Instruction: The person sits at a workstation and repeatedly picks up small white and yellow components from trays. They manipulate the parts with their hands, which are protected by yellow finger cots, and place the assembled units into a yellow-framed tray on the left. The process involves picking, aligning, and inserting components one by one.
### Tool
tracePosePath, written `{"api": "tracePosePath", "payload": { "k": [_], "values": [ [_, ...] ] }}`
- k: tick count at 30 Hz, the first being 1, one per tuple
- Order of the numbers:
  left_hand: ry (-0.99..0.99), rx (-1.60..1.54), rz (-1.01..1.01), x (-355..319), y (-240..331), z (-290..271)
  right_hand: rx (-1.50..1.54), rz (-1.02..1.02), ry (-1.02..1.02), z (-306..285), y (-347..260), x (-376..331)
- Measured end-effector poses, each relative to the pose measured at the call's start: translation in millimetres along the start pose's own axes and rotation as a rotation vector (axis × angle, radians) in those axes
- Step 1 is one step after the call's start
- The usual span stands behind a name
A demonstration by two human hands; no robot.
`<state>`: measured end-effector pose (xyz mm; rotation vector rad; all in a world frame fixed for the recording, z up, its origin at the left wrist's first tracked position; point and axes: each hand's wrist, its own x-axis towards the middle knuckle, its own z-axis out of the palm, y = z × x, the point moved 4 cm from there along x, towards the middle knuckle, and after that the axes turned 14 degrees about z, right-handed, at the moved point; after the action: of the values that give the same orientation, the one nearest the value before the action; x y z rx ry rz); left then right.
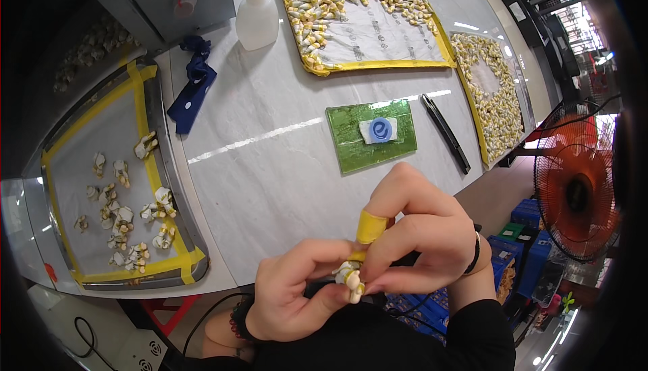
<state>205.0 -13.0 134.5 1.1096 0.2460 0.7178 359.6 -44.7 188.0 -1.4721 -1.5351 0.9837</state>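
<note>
A small white-and-cream figurine (351,278) with yellow bits is held up close to me at the table's near edge. My left hand (293,290) pinches it from the left between thumb and fingers. From the right, the thumb and fingers of my right hand (422,236) close on it too. A yellow wrap (371,226) circles one finger of that hand. The fingertips cover part of the figurine, so its full shape is hidden. Beyond the hands lies a green slab (341,151) bearing a round blue piece (381,130) on a white patch.
On the left, a yellow-taped tray (67,168) carries several similar figurines. Two trays crowded with small yellow-and-white pieces (310,27) (503,101) stand at the back and right. Also around are a black pen-shaped tool (445,133), a squeeze bottle (257,23), a navy cloth (192,97) and an orange fan (577,195).
</note>
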Motion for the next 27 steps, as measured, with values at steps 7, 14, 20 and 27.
{"api": "tracePosePath", "payload": {
  "k": [7, 14, 20, 27],
  "values": [
    [0.042, -0.229, 0.045, 1.5, -7.7, 1.8, 0.054, -0.007, 0.063, 1.7, 1.5, -7.6],
    [0.046, -0.315, 0.022, 2.8, -11.5, 1.2, 0.012, -0.026, 0.150, 0.9, -0.3, -14.7],
    [0.051, -0.022, 0.065, 3.1, 0.4, 0.4, -0.057, -0.078, 0.134, -1.1, -8.2, -14.8],
    [-0.031, 0.263, 0.166, 11.9, 13.9, 3.2, -0.134, -0.124, 0.131, -2.6, -13.6, -14.4]
  ]
}}
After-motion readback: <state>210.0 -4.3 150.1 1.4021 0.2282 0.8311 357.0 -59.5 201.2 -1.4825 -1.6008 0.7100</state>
